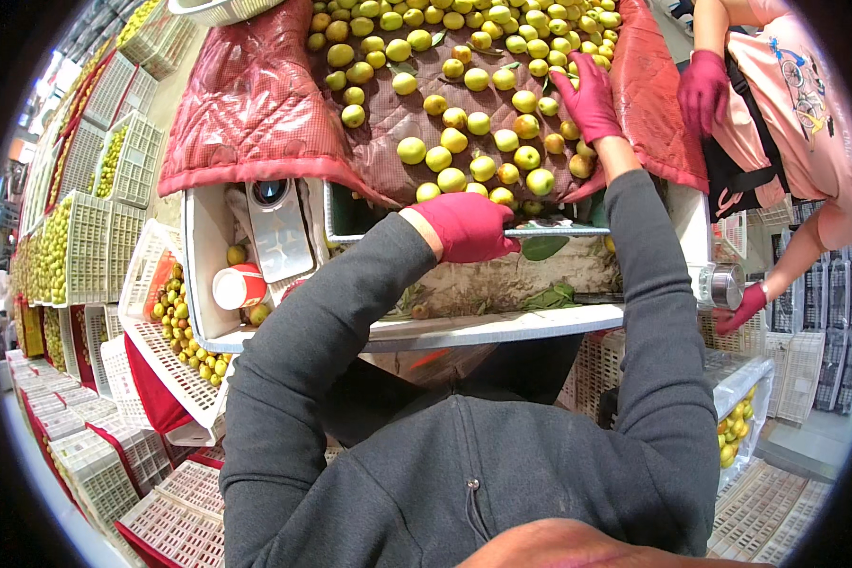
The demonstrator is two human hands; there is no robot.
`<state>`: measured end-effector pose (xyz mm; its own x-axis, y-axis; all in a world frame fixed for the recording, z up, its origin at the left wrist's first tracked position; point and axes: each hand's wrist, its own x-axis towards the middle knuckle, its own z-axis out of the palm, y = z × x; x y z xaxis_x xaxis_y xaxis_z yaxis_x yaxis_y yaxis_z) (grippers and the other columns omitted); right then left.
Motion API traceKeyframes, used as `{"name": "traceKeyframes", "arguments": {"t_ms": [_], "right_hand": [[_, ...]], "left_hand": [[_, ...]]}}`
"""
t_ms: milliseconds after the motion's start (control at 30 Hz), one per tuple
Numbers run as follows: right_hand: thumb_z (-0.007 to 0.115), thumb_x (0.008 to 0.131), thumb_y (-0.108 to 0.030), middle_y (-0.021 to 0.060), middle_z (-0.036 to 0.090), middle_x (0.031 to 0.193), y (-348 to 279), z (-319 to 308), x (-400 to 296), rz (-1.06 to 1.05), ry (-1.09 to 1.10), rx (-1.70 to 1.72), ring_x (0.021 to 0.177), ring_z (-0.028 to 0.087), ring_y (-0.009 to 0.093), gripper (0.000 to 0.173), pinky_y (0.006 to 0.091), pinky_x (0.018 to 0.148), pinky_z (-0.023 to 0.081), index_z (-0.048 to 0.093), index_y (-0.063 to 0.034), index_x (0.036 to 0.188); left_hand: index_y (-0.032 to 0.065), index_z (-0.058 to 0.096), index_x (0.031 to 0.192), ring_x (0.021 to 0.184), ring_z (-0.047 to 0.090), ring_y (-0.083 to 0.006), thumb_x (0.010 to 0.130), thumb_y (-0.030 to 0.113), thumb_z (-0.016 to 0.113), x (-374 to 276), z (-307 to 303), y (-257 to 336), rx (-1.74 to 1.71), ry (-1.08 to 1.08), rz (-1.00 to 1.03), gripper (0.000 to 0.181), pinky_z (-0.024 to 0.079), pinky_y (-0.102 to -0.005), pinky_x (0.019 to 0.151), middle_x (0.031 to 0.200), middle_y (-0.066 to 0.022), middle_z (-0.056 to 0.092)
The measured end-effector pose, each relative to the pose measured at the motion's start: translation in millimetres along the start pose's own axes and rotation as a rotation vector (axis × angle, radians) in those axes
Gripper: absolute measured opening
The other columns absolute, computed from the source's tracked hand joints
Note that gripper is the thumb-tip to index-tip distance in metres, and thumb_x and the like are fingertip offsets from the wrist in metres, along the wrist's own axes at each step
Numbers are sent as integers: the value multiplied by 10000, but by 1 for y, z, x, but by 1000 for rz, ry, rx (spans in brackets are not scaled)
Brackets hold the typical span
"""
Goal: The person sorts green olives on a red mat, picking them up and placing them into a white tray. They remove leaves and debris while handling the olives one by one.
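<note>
Many round yellow-green fruits [483, 168], some with brown patches, lie on a dark padded cloth with red quilted sides [255, 92]. My left hand [468, 226], in a dark pink glove, is at the cloth's near edge, by the rim of a green tray [568, 231]; its fingers are curled, and whether a fruit is inside cannot be told. My right hand [591, 99], in a matching glove, reaches over the fruit at the right of the cloth, fingers spread, nothing visibly gripped. The nearest fruits touch or lie beside its fingertips.
A phone [278, 234] and a red and white paper cup [240, 286] stand in the white trough at left. A clear jar [721, 285] is at right. A co-worker in pink gloves [703, 92] stands at right. Crates of fruit [184, 326] surround the bench, some stacked.
</note>
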<state>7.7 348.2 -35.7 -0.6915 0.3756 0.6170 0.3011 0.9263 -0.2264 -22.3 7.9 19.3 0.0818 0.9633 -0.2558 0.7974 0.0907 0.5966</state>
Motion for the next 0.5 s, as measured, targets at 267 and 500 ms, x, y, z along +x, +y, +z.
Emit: {"name": "traceKeyframes", "arguments": {"t_ms": [267,500], "right_hand": [[469,846,-825,101,196,1683,-68,-1,4,274,-427,-400,1469,226,537,915,691,1166,138,348,-283,1572],[528,1003,-553,107,454,1565,-104,-16,-41,-184,-422,-76,1402,415,453,545,553,1183,273,551,-229,1440]], "left_hand": [[71,586,1368,964,684,-411,946,491,619,0,-3,4,36,-8,-5,597,537,-497,840,1039,-233,713],[82,604,1349,931,688,-417,947,487,617,-1,2,-2,14,8,1,571,545,-502,820,1019,-237,713]]}}
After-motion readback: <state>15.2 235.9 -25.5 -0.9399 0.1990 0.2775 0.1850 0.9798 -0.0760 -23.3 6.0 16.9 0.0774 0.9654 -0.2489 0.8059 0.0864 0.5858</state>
